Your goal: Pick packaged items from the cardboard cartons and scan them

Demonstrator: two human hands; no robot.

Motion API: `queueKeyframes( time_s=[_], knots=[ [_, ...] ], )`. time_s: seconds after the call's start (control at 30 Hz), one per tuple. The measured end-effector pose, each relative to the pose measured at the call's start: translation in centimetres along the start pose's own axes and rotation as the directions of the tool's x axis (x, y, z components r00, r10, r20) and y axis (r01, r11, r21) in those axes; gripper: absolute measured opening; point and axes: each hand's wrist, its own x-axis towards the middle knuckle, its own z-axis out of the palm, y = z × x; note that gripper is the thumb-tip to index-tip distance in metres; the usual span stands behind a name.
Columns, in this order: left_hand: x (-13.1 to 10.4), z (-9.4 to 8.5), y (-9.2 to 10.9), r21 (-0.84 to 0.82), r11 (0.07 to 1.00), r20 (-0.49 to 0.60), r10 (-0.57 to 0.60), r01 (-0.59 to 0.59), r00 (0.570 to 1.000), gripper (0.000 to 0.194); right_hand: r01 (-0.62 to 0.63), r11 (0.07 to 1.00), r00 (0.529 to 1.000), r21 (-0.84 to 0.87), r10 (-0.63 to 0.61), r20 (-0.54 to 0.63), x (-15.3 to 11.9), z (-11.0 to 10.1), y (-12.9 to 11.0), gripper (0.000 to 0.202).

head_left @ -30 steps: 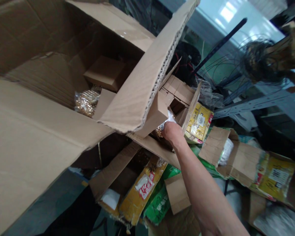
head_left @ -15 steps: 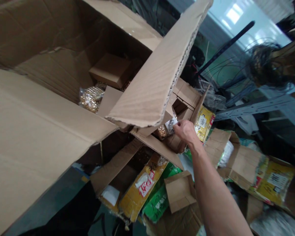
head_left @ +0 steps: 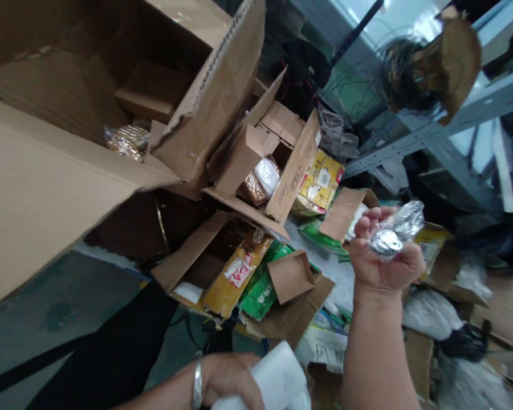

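My right hand [head_left: 382,259] is raised at the right of the view, fingers closed around a small crinkled clear plastic packet [head_left: 395,230] with silvery contents. My left hand [head_left: 231,378], with a ring on one finger, is at the bottom edge and grips a white plastic object [head_left: 277,378]. Behind, a small open cardboard box [head_left: 282,165] holds a white packet [head_left: 267,173] and a bag of golden pieces [head_left: 252,191]. A big open cardboard box [head_left: 47,171] fills the left side, with another bag of golden pieces [head_left: 126,139] inside.
Yellow and green printed cartons [head_left: 239,276] and torn cardboard lie piled on the floor. A yellow carton [head_left: 320,182] leans behind the small box. A grey metal shelf frame [head_left: 431,131] and tangled dark wires [head_left: 404,68] stand at the back right.
My right hand pulled a plastic packet out of the small box and drew it back toward me, to the right. My left hand with the white object came into view. The camera swung.
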Motion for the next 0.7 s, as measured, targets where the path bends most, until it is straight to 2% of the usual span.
queueKeyframes(
  time_s=[0.1,0.2,0.27,0.33,0.37,0.4,0.43,0.57,0.63,0.7],
  knots=[
    [-0.6,1.1,-1.0,-0.019,1.000,-0.042,-0.008,0.008,0.999,0.041,-0.011,0.968,0.997,0.252,0.029,-0.071,-5.6,-2.5,-2.4,0.045],
    [-1.9,3.2,-2.4,-0.058,0.997,-0.082,0.038,-0.043,0.996,0.046,-0.028,0.938,0.993,0.345,0.065,-0.095,-11.0,-4.8,-3.8,0.037],
    [-2.8,5.1,-3.6,-0.081,0.993,-0.106,0.081,-0.090,0.991,0.049,-0.034,0.960,0.992,0.279,0.067,-0.108,-14.1,-6.1,-3.3,0.034],
    [-3.5,7.2,-4.9,-0.096,0.986,-0.128,0.122,-0.134,0.984,0.054,-0.114,0.993,0.990,-0.038,0.111,-0.084,-16.4,-6.7,-1.1,0.053],
    [-3.9,8.2,-5.7,-0.100,0.983,-0.139,0.139,-0.153,0.981,0.055,-0.174,0.942,0.985,-0.287,0.163,-0.065,-17.1,-6.7,0.5,0.060],
    [-4.3,9.1,-6.4,-0.104,0.980,-0.152,0.155,-0.171,0.976,0.056,-0.229,0.782,0.966,-0.579,0.256,-0.037,-17.6,-6.3,2.3,0.062],
    [-4.7,10.0,-7.2,-0.113,0.975,-0.163,0.170,-0.190,0.972,0.056,-0.247,0.683,0.949,-0.688,0.314,-0.029,-17.9,-5.7,4.3,0.057],
    [-6.2,12.7,-10.8,-0.202,0.940,-0.188,0.238,-0.274,0.953,0.061,-0.192,0.407,0.904,-0.893,0.427,0.000,-17.7,-2.0,11.3,0.030],
    [-6.9,13.6,-12.7,-0.265,0.912,-0.190,0.270,-0.314,0.944,0.062,-0.122,0.271,0.888,-0.955,0.460,0.017,-17.7,-0.6,13.6,0.021],
    [-7.4,14.4,-14.2,-0.322,0.879,-0.190,0.303,-0.351,0.934,0.063,-0.029,0.167,0.876,-0.985,0.478,0.056,-17.8,-0.1,14.9,0.019]
  ],
)
